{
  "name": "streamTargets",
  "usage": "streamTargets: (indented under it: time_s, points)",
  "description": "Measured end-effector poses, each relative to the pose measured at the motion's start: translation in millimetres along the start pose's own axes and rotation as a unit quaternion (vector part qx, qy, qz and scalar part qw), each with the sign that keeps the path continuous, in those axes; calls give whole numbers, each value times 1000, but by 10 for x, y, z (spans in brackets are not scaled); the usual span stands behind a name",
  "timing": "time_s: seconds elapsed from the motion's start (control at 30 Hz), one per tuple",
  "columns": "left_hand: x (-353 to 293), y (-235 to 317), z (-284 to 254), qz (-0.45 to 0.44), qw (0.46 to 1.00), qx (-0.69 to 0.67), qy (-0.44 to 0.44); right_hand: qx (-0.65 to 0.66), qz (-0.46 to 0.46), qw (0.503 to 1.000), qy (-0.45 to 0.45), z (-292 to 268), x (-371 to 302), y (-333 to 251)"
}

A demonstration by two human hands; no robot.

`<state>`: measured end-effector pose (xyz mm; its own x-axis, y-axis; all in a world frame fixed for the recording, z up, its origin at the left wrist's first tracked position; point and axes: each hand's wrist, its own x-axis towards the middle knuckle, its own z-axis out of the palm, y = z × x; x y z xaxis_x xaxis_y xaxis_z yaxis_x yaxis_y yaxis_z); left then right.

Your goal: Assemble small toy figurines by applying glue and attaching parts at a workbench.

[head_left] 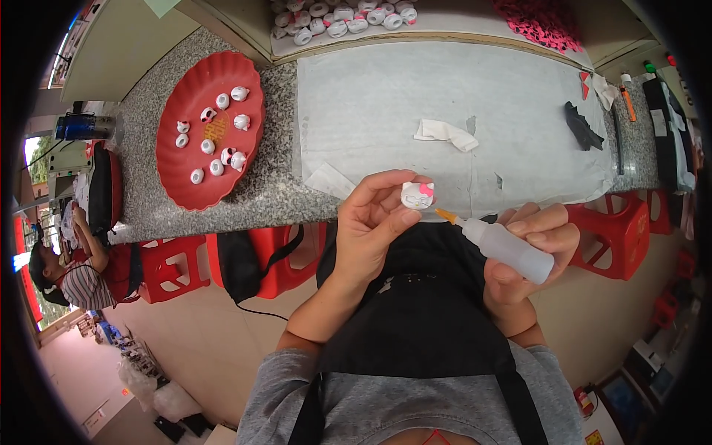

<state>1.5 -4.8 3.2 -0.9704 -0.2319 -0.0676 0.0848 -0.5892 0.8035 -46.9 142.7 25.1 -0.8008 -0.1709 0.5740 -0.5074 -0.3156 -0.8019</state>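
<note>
My left hand (363,230) pinches a small white cat-head figurine (413,197) with a pink bow between thumb and fingers, its front turned up. In my right hand (547,236) is a translucent white squeeze bottle (512,248), tilted, its narrow orange tip pointing at the figurine. The tip sits close to the figurine's lower right edge; I cannot tell whether it touches. Both hands are above the near edge of the worktable. To their left, a red scalloped tray (174,159) holds several similar white pieces.
White paper (371,96) covers much of the granite tabletop (280,96). On it lie a crumpled tissue (447,136) and a black scrap (582,127). A shelf behind bears several white heads (337,28) and pink bits (538,26). Red stools (612,237) stand below; another person (81,274) sits far left.
</note>
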Motion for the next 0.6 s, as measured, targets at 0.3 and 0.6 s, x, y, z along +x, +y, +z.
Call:
streamTargets:
  time_s: [0.3, 0.6]
  points:
    - [-4, -8, 8, -5, 1000, 5, 3, 17, -8, 1000, -22, -3, -3, -2]
    - [-14, -4, -6, -2, 1000, 4, 3, 9, -15, 999, -43, -11, 6, -33]
